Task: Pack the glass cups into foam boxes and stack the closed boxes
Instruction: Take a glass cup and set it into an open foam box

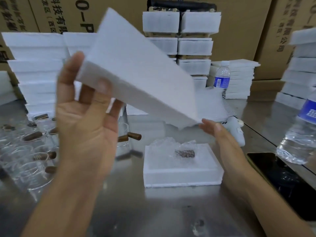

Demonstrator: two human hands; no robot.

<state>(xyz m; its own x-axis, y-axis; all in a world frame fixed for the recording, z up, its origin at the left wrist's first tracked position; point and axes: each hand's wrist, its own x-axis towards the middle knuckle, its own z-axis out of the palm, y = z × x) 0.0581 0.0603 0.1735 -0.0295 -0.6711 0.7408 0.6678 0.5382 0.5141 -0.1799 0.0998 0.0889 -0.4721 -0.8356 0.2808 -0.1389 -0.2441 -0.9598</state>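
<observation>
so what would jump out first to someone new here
A big white foam lid held tilted mid-frame, gripped by the left hand with the right hand at its lower corner. Beneath it, on the metal table, an open foam box holds a bubble-wrapped cup; bare glass cups crowd the left.

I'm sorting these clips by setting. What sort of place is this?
Probably a warehouse packing station: printed cardboard cartons behind, stacks of foam boxes on a metal table, and loose glass cups.

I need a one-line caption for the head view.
Left hand holds a white foam lid tilted above an open white foam box with a bubble-wrapped cup; open right hand at its lower corner.
</observation>
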